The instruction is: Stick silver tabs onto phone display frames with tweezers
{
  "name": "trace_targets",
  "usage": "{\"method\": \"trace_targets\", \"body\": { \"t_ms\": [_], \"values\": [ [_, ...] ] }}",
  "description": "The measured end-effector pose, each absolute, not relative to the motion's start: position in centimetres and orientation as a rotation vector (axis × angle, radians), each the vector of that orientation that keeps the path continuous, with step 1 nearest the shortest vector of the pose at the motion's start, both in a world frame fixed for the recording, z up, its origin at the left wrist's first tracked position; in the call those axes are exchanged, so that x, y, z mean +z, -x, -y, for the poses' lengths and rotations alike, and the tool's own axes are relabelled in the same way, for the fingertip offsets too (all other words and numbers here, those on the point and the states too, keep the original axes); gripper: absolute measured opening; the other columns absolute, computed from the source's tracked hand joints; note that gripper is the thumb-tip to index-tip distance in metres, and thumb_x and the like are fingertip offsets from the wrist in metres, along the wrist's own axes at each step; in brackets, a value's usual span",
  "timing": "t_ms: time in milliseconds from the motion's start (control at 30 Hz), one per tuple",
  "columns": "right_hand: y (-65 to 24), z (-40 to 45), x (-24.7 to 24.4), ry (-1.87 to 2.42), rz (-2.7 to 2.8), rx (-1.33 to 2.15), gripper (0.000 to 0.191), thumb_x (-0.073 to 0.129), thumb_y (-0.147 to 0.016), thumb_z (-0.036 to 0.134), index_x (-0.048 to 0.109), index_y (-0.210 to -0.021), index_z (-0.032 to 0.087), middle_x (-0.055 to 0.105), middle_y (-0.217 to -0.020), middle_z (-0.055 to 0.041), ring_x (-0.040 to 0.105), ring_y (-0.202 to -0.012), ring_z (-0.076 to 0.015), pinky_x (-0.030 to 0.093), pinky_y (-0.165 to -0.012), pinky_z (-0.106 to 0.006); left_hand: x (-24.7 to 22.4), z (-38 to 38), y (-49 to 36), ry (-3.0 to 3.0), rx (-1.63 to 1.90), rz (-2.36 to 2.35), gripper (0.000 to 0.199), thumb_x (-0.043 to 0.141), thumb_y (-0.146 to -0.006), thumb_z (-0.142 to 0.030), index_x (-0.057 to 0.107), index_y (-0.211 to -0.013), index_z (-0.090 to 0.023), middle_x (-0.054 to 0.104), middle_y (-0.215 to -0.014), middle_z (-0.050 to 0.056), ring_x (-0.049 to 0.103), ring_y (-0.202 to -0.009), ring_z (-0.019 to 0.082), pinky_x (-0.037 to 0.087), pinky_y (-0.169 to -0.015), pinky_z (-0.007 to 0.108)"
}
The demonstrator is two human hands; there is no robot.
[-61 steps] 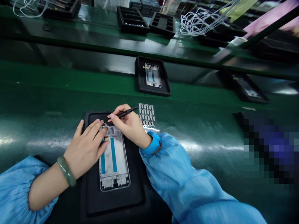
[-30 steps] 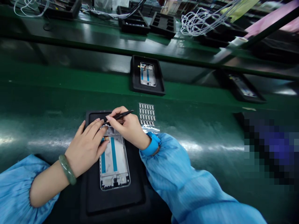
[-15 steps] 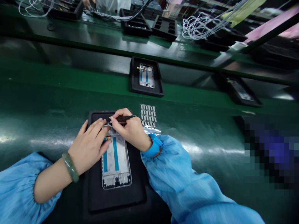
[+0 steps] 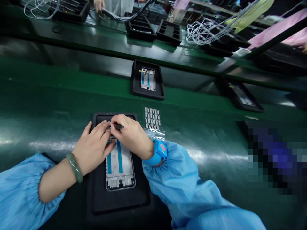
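Observation:
A phone frame [image 4: 124, 163] with blue strips lies in a black foam tray [image 4: 120, 203]. My left hand [image 4: 93, 143] rests over the frame's upper left part, fingers spread, thumb and fingertips touching it. My right hand [image 4: 130, 132] pinches a dark slim tool [image 4: 119, 126] at the frame's top edge; its tip is hidden by the fingers. Just right of the tray lies a sheet of small metal parts [image 4: 152, 118], with a shiny film strip [image 4: 155, 134] at its lower end.
Beyond, another black tray [image 4: 135, 91] holds a similar frame, and a third tray [image 4: 249, 107] stands to the right. A blurred dark object with a pixelated area is at far right. On the shelf are white cables [image 4: 201, 33], black boxes and a person's hand [image 4: 98, 4].
My right hand has turned and the tool in it now shows shorter and lower. The tray beyond appears slightly further left. The person's hand at the top shows more fully.

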State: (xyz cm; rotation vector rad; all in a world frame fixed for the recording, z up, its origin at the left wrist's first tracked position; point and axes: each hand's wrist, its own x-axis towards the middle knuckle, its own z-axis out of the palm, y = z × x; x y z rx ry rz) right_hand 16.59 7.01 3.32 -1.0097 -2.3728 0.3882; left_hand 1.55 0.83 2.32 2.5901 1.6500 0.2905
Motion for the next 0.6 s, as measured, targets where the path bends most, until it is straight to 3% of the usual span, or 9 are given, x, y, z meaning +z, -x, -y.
{"method": "trace_targets", "body": {
  "t_ms": [133, 333, 600],
  "values": [
    [-16.8, -7.5, 2.8, 1.087, 2.155, 0.588, 0.001, 0.05, -0.083, 0.018, 0.05, -0.083, 0.019, 0.06, -0.078, -0.0005, 0.061, -0.068, -0.0119, 0.05, -0.065, -0.023, 2.3, -0.8, -1.4, -2.622, 0.303, -1.638, 0.04, 0.04, -0.09, -0.035, 0.048, -0.123, -0.013, 0.05, -0.131, 0.014, 0.043, -0.123, 0.027, 0.033, -0.101, 0.053],
    [-17.7, -8.2, 1.4, 1.149, 1.809, 0.891, 0.01, 0.054, -0.083, 0.029, 0.048, -0.083, 0.021, 0.058, -0.072, 0.0029, 0.06, -0.06, -0.0097, 0.049, -0.057, -0.021, 2.3, -0.9, -1.4, -2.612, 0.288, -1.635, 0.038, 0.039, -0.091, -0.036, 0.051, -0.121, -0.015, 0.049, -0.132, 0.013, 0.042, -0.125, 0.027, 0.033, -0.101, 0.053],
    [-17.5, -7.6, 2.3, 1.068, 1.903, 0.842, 0.006, 0.056, -0.082, 0.024, 0.052, -0.081, 0.02, 0.06, -0.074, 0.0027, 0.061, -0.061, -0.0083, 0.051, -0.059, -0.019, 2.4, -0.8, -1.4, -2.603, 0.274, -1.635, 0.039, 0.039, -0.091, -0.035, 0.049, -0.122, -0.015, 0.05, -0.131, 0.013, 0.041, -0.125, 0.026, 0.033, -0.101, 0.053]
  ]
}}
